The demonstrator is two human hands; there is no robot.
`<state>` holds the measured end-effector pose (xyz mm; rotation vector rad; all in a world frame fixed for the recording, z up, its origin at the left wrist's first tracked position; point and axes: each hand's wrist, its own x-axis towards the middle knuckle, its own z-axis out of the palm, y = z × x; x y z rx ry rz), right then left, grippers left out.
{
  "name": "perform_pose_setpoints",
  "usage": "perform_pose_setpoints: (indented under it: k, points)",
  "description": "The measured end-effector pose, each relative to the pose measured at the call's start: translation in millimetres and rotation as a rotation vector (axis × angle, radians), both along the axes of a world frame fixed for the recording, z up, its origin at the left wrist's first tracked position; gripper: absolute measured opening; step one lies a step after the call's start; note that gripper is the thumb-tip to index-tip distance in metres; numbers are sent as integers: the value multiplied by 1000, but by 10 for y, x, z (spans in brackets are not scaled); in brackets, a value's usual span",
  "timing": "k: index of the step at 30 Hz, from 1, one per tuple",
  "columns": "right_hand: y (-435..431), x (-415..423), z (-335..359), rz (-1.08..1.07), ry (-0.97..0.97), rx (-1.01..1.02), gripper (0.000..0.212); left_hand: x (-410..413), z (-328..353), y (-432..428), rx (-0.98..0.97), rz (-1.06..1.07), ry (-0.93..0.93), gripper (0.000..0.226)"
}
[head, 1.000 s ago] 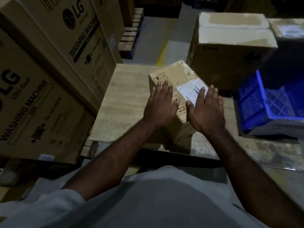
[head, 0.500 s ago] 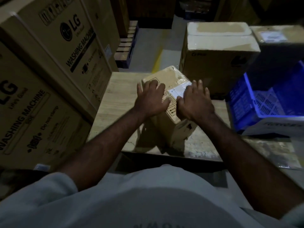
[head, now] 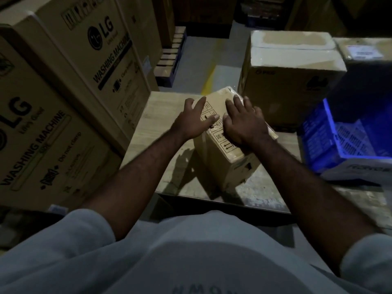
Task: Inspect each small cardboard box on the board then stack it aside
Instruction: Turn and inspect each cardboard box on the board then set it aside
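Observation:
A small tan cardboard box (head: 220, 151) stands on the pale wooden board (head: 161, 111), with handling symbols printed along its upper face. My left hand (head: 192, 119) lies on the box's upper left side, fingers spread over the far left edge. My right hand (head: 244, 122) lies flat on the upper right face and hides the white shipping label. Both hands are side by side, thumbs nearly touching.
Large LG washing machine cartons (head: 63, 98) tower along the left. A bigger taped carton (head: 292, 81) stands at the board's far right, another labelled one (head: 364, 49) behind it. A blue plastic crate (head: 347, 134) sits at the right. Grey floor with a yellow line (head: 210, 75) lies beyond.
Both hands have slid farther up over the box's top, and my right hand now covers the white label. The box has turned slightly on the board.

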<state>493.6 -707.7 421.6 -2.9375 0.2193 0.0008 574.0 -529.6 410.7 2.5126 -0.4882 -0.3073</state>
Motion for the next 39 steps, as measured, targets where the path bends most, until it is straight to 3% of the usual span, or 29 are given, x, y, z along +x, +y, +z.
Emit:
perform_pose_setpoints:
  k: [7, 12, 17, 20, 22, 26, 29, 34, 39]
  points:
    - [-44, -132, 27, -69, -71, 131, 60, -17, 33, 108, -265, 113, 40, 97]
    - [-235, -471, 67, -60, -216, 285, 49, -212, 44, 295, -559, 257, 228, 34]
    - [-442, -845, 11, -102, -279, 368, 65, -419, -180, 339, -677, 302, 540, 59]
    - [-624, -1000, 3, -157, -291, 365, 62, -499, -463, 369, -573, 404, 621, 78]
    - [-705, -1098, 24, -221, -286, 282, 66, -589, -614, 393, -482, 467, 783, 88]
    - [-633, -1202, 120, -453, -264, 81, 64, -770, -735, 391, -585, 527, 1085, 41]
    - [-377, -1209, 194, -499, -127, 132, 59, -804, -716, 402, -632, 532, 1116, 33]
    - [40, -1073, 234, -455, 98, 360, 91, -810, -739, 367, -707, 632, 1037, 55]
    - [24, -980, 304, -422, -10, 575, 104, -689, -720, 405, -798, 706, 870, 59]
